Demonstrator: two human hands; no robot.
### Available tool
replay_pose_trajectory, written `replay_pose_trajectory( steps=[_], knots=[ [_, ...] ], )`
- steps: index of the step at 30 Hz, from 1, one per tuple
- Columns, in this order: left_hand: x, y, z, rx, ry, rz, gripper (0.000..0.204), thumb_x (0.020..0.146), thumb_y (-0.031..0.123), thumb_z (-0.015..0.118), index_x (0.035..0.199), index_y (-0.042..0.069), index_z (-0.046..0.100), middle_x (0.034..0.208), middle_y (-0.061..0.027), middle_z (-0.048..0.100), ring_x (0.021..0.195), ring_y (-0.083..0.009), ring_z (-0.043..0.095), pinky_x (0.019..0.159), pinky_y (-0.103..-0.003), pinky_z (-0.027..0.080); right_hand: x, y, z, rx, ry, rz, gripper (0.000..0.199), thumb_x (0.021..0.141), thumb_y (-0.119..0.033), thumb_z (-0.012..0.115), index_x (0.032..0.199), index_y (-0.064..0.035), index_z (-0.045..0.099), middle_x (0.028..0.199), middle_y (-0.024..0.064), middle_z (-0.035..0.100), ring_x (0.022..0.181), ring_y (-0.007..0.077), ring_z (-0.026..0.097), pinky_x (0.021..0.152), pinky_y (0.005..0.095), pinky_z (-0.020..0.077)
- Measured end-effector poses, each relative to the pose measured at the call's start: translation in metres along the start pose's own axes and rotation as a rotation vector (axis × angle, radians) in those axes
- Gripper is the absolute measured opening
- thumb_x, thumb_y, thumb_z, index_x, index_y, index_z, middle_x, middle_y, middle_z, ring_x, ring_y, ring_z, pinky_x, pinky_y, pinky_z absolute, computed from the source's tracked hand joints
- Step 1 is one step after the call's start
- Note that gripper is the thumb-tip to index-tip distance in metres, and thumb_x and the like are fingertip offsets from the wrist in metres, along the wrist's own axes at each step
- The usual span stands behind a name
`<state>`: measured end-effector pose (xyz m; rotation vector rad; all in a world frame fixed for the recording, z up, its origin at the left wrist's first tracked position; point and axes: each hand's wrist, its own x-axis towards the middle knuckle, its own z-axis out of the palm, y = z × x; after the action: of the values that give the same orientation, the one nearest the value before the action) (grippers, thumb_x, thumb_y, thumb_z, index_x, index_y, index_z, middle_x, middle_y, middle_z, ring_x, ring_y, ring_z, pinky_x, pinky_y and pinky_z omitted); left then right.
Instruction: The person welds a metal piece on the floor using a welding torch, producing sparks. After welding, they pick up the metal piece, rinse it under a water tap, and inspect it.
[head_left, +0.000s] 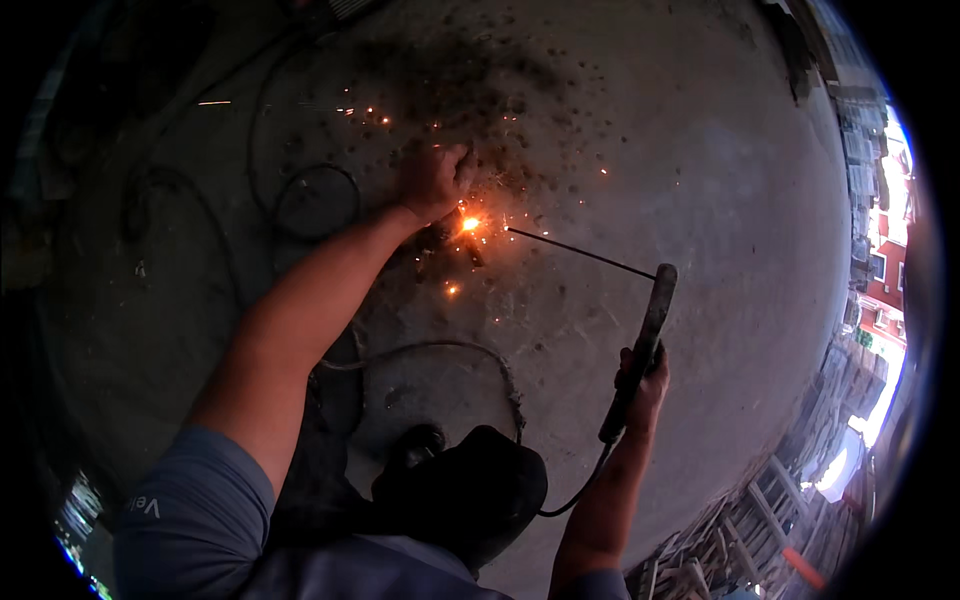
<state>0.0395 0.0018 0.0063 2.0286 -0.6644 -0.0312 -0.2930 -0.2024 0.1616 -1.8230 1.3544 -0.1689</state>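
My right hand (648, 385) is wrapped round a welding electrode holder (652, 320), a dark, worn bar with a cable at its lower end. A thin welding rod (585, 253) sticks out of its far end toward the left. The rod's tip is a short way right of a glowing orange-white spot (470, 224). My left hand (437, 183) is closed just above and left of that glow. What its fingers hold, if anything, is hidden. A small dark piece (476, 252) lies just below the glow.
Sparks scatter over the grey, scorched floor (720, 200). Dark cable (440, 345) curls across it, with more loops at left. A black rounded shape (470, 490) and a dark shoe (420, 440) are near me. Stacked wooden frames (760, 510) stand at lower right.
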Motion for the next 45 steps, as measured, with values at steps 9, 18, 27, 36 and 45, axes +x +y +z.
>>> replay_pose_trajectory(
  steps=[9, 18, 27, 36, 45],
  knots=[
    [-0.005, 0.009, 0.006, -0.003, -0.111, 0.011, 0.032, 0.097, 0.025, 0.057, 0.079, -0.001, 0.060, 0.069, -0.0230, 0.059, 0.068, -0.0415, 0.060, 0.060, -0.047, 0.044, -0.003, 0.003, -0.003, -0.063, -0.066, -0.105, 0.055, 0.085, -0.012, 0.077, 0.131, 0.0059, 0.053, 0.090, 0.0038, 0.063, 0.075, 0.0099, 0.058, 0.066, 0.0265, 0.0480],
    [-0.024, 0.021, 0.005, 0.017, -0.189, 0.051, 0.028, 0.097, 0.026, 0.058, 0.089, -0.001, 0.062, 0.082, -0.0241, 0.062, 0.077, -0.0426, 0.060, 0.067, -0.048, 0.045, -0.007, 0.002, 0.000, -0.075, -0.077, -0.144, 0.060, 0.086, -0.013, 0.076, 0.135, 0.0093, 0.049, 0.093, 0.0086, 0.068, 0.078, 0.0106, 0.062, 0.067, 0.0271, 0.0516],
    [-0.034, 0.012, 0.007, 0.159, -0.260, 0.240, 0.030, 0.088, 0.022, 0.065, 0.112, 0.002, 0.065, 0.111, -0.0169, 0.066, 0.106, -0.0364, 0.061, 0.092, -0.045, 0.048, -0.003, 0.007, 0.004, -0.076, -0.092, -0.106, 0.060, 0.088, -0.014, 0.073, 0.137, 0.0107, 0.046, 0.099, 0.0116, 0.068, 0.082, 0.0136, 0.065, 0.069, 0.0278, 0.0530],
    [-0.049, 0.035, 0.010, 0.240, -0.442, 0.251, 0.059, 0.084, 0.028, 0.068, 0.133, 0.000, 0.054, 0.136, -0.0173, 0.055, 0.129, -0.0326, 0.051, 0.112, -0.043, 0.038, 0.001, 0.009, 0.006, -0.121, -0.081, -0.177, 0.060, 0.085, -0.016, 0.074, 0.133, 0.0107, 0.050, 0.095, 0.0110, 0.069, 0.080, 0.0143, 0.064, 0.071, 0.0295, 0.0531],
    [-0.055, 0.029, 0.020, 0.205, -0.394, 0.387, 0.061, 0.078, 0.023, 0.074, 0.131, -0.002, 0.055, 0.136, -0.0192, 0.054, 0.127, -0.0343, 0.051, 0.108, -0.042, 0.042, -0.002, 0.001, 0.009, -0.089, -0.083, -0.148, 0.055, 0.086, -0.015, 0.073, 0.131, 0.0089, 0.052, 0.091, 0.0080, 0.067, 0.077, 0.0118, 0.062, 0.068, 0.0280, 0.0516]
  ],
)
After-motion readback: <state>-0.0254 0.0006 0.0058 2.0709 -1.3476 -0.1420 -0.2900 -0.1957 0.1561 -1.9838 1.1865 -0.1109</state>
